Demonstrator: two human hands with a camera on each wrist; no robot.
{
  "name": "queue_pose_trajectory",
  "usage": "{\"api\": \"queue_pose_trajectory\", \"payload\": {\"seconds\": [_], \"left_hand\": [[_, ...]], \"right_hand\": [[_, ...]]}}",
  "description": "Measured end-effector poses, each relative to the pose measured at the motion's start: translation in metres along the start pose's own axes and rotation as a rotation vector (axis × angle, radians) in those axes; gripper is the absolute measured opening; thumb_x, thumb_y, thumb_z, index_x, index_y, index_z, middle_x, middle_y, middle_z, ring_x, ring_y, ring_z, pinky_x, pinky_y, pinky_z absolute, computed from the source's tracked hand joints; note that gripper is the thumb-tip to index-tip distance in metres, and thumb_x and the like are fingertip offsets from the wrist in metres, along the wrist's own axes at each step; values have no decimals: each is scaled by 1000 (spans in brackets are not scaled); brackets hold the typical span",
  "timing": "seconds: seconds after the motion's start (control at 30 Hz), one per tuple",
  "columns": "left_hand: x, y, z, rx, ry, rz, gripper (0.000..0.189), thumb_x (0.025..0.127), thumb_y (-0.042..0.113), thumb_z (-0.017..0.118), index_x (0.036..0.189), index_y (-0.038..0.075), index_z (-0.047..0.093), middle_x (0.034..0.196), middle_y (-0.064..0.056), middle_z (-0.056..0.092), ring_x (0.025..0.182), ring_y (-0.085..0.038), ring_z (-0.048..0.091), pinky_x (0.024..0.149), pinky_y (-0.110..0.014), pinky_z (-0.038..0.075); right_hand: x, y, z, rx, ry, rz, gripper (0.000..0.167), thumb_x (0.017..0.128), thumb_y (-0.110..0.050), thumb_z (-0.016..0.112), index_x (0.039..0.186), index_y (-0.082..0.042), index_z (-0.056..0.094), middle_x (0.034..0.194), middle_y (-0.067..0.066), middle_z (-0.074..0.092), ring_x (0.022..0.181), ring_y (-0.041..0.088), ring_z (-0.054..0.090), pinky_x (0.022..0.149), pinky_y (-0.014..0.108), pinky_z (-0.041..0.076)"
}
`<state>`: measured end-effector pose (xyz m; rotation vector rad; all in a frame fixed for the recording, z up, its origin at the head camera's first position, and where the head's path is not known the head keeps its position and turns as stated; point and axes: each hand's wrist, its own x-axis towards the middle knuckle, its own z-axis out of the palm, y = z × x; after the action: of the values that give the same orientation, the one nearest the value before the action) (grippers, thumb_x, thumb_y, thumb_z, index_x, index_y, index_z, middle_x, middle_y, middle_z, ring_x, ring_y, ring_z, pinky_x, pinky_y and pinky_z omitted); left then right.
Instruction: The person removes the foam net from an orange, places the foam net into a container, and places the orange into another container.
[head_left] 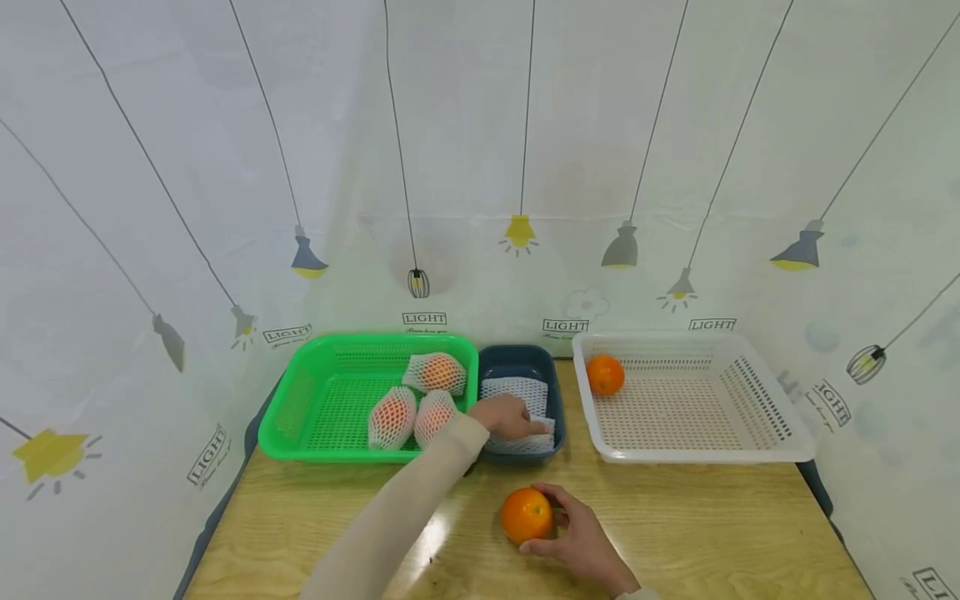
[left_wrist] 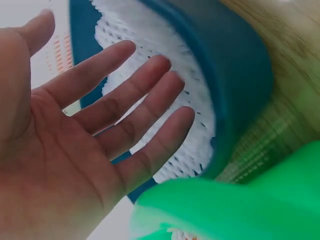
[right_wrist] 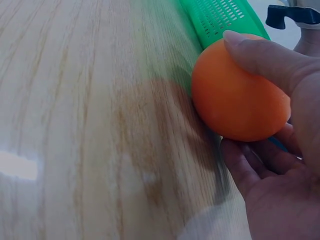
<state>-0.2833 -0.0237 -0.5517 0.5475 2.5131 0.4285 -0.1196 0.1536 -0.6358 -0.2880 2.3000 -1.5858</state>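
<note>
1 orange (head_left: pixel 525 515), on wooden table (head_left: pixel 720 533), gripped between thumb and fingers of right hand (head_left: pixel 581 537). Left hand (head_left: pixel 506 415), fingers spread over foam nets (head_left: pixel 516 389) in navy tub (head_left: pixel 517 357). Apparently fetching 1 net; next, likely calls for pinching it free.

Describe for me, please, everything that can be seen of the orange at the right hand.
The orange is round and bright orange, with a smooth-looking, slightly shiny surface. The head view shows a small greenish stem spot. It has no net around it. It lies on or just above the table, nearer the person than the blue bin. The right hand grips it from its right.
</note>
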Motion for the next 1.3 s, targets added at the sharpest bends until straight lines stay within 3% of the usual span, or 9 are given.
{"api": "queue_pose_trajectory", "payload": {"seconds": [0.13, 0.2, 0.27, 0.33, 0.57, 0.77, 0.97, 1.17, 1.3], "left_hand": [[-1, -2, -10, -64, 35, 44, 63, 100, 65, 50, 105, 10, 79, 76, 1, 63, 71, -15, 59, 68, -31, 51], [-5, -2, -16, -88, 55, 63, 61, 102, 62, 49, 110, 10, 79, 84, 0, 69, 79, -15, 63, 74, -31, 54], [-9, -1, -21, -103, 73, 67, 57, 103, 58, 49, 121, 11, 76, 108, -4, 75, 96, -18, 68, 87, -35, 58], [-14, -1, -25, -120, 93, 76, 54, 104, 55, 50, 129, 13, 72, 130, -6, 71, 113, -20, 68, 99, -39, 57], [-20, -8, -26, -233, 163, 127, 53, 103, 54, 53, 136, 15, 67, 135, -5, 68, 120, -21, 65, 102, -40, 55], [-23, -14, -15, -290, 255, 190, 52, 103, 50, 57, 142, 16, 61, 140, -4, 64, 128, -22, 60, 109, -41, 51], [-31, -9, 1, -328, 342, 245, 48, 102, 45, 60, 141, 17, 61, 144, -1, 61, 135, -23, 56, 114, -43, 48], [-37, 2, 21, -319, 429, 262, 39, 101, 42, 64, 135, 23, 65, 147, 0, 58, 139, -23, 52, 117, -46, 43], [-36, 11, 34, -290, 498, 342, 35, 99, 36, 68, 130, 21, 68, 141, -1, 61, 134, -21, 55, 114, -42, 46]], "right_hand": [[0, -1, -1, -9, -6, 9, 91, 75, -40, 91, 148, -7, 48, 146, 13, 57, 129, 30, 59, 104, 40, 55], [1, -1, -2, -12, -5, 14, 90, 75, -41, 91, 148, -8, 49, 146, 13, 57, 129, 29, 59, 104, 40, 55], [0, -1, -3, -13, 1, 19, 90, 75, -42, 91, 148, -8, 49, 146, 12, 58, 128, 29, 60, 103, 40, 55], [-2, -3, -5, -21, 16, 25, 89, 74, -42, 90, 147, -9, 50, 145, 11, 59, 127, 28, 61, 103, 41, 55], [-6, -17, -16, -45, 74, 0, 86, 75, -37, 92, 146, -8, 53, 140, 9, 62, 125, 27, 61, 101, 39, 57], [-12, -31, -35, -91, 164, -58, 79, 74, -33, 93, 142, -16, 57, 135, 2, 65, 122, 22, 61, 99, 29, 56], [-19, -49, -59, -171, 230, -57, 80, 76, -41, 91, 144, -22, 54, 138, 1, 62, 124, 21, 60, 102, 32, 55], [-20, -62, -86, -239, 284, -163, 74, 81, -36, 88, 144, -17, 54, 137, 3, 61, 120, 17, 59, 96, 26, 56], [-17, -70, -103, -287, 324, -230, 71, 83, -30, 87, 143, -13, 55, 134, 4, 63, 115, 7, 57, 94, 22, 56]]}}
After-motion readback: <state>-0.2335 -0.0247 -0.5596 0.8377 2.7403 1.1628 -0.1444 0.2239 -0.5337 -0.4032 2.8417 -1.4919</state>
